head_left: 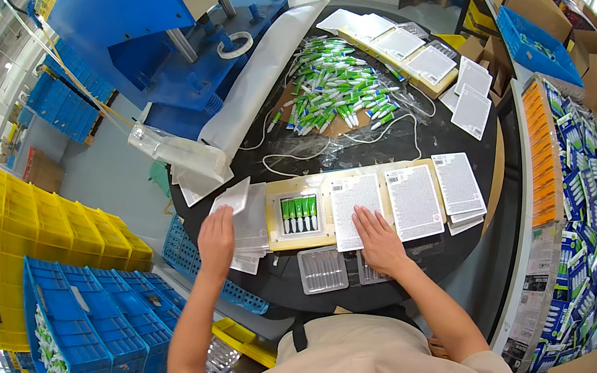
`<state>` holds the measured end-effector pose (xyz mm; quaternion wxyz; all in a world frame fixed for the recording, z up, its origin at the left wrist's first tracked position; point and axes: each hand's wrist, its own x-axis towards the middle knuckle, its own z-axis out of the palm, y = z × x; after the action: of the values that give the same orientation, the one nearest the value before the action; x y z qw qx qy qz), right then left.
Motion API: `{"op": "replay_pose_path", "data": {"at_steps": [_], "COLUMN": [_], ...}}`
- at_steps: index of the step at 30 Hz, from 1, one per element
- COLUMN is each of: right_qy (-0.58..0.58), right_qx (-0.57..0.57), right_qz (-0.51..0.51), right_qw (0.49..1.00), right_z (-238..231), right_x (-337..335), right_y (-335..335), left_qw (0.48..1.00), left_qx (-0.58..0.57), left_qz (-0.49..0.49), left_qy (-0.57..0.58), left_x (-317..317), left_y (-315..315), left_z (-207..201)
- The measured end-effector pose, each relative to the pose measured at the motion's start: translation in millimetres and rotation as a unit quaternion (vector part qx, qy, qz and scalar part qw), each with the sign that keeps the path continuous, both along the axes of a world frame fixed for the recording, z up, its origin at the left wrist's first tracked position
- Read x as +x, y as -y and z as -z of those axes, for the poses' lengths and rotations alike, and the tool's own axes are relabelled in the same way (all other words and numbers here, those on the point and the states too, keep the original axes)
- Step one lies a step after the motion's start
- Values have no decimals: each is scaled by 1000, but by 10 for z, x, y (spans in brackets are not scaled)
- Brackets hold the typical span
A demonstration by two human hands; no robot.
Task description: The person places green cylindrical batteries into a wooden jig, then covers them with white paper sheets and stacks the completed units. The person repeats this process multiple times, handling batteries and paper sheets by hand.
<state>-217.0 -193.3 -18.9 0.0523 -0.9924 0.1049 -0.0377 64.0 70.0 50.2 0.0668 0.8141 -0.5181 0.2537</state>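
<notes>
My left hand (217, 236) pinches a white card (234, 196) raised at the left end of a long cream-coloured tray fixture (276, 242). My right hand (378, 240) lies with fingers stretched out on a white printed backing card (355, 197), which sits on the fixture's middle. Another printed card (415, 204) covers the place to its right. In the left opening, several small green-and-white tubes (299, 214) stand side by side in a clear blister. Below my left hand's card lies a stack of pale sheets (251, 219).
Loose green-and-white tubes (336, 88) are heaped on the black round table (448, 267). A clear blister tray (322, 270) lies at the near edge; more cards (459, 183) lie right. A second loaded fixture (441, 86) sits far right. A blue press machine (174, 91) stands left, above stacked crates (95, 310).
</notes>
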Motion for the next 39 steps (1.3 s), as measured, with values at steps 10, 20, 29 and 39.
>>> {"op": "replay_pose_path", "data": {"at_steps": [10, 20, 29, 39], "right_qy": [23, 71, 80, 93], "right_qx": [110, 77, 65, 73], "right_qz": [3, 115, 115, 125], "right_qw": [994, 988, 988, 985], "right_z": [-443, -359, -220, -224], "right_x": [-200, -734, -742, -786], "right_y": [321, 934, 984, 1056], "left_qw": [977, 986, 979, 981], "left_qx": [13, -50, -53, 9], "left_qz": [196, 138, 191, 188], "left_qy": [-87, -79, -38, -55], "left_x": [-1114, -1276, -1380, -1116], "left_y": [325, 188, 411, 482], "left_z": [290, 533, 355, 687]}}
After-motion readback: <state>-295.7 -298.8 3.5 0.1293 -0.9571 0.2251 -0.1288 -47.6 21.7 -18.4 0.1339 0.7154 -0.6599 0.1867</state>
